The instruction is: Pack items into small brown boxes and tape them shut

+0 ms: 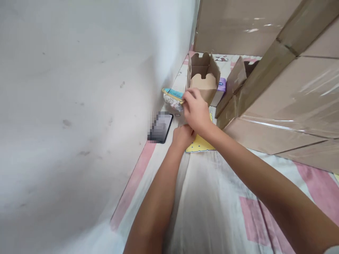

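Observation:
My right hand [196, 110] reaches forward, its fingers pinched on the right end of a small printed packet [172, 98]. The packet has a blue top, a yellow edge and a whitish patterned side, and it is held up off the cloth. Just below, my left hand [182, 136] is closed low over the edge of a yellow card with a blue border [200, 144]. Its fingertips are turned away, so what it grips is hidden. My right wrist passes above the card and covers part of it.
A phone [164, 130] lies by the white wall [92, 106] on the left. An open cardboard box [205, 83] stands ahead, with a purple-and-white pack [221, 84] beside it. Large wrapped cartons [286, 106] line the right side. Pink-and-white cloth [212, 197] lies underneath.

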The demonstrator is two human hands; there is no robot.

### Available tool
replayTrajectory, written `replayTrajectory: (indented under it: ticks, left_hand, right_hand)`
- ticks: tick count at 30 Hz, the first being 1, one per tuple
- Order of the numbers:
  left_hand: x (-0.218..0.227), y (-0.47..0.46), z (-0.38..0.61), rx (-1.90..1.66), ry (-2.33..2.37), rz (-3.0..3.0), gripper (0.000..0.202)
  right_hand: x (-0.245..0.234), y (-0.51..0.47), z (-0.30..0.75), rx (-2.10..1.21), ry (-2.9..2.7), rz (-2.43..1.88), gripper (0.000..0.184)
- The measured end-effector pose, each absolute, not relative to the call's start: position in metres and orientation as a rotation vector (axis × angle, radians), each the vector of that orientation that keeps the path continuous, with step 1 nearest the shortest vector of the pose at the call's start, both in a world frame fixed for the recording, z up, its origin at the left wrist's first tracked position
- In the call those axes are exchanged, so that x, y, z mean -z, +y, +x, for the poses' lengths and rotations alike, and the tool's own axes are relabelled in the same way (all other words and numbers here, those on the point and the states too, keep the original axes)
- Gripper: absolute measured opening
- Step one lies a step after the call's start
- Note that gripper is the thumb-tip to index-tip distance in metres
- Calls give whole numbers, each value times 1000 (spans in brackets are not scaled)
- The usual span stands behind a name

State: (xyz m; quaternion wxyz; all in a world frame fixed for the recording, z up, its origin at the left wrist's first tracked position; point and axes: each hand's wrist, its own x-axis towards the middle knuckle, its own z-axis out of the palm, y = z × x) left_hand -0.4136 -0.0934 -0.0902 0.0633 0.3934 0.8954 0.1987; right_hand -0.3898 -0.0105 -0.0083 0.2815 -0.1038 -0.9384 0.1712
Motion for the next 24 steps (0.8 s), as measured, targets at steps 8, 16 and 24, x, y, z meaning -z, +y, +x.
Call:
replayTrajectory:
  ticks: [8, 16, 24]
  left_hand:
    - [89, -98, -410, -680, 2728, 1264, 27]
    - [93, -98, -408, -791, 2748, 1274, 28]
    - [90, -98, -410, -803, 2744, 1273, 30]
  right_hand:
    - [-7, 17, -246, -690, -1806, -258, 5]
    - [56, 19, -195, -544, -1870, -401, 6]
    - [109, 19, -182, -828, -1938, -472, 8]
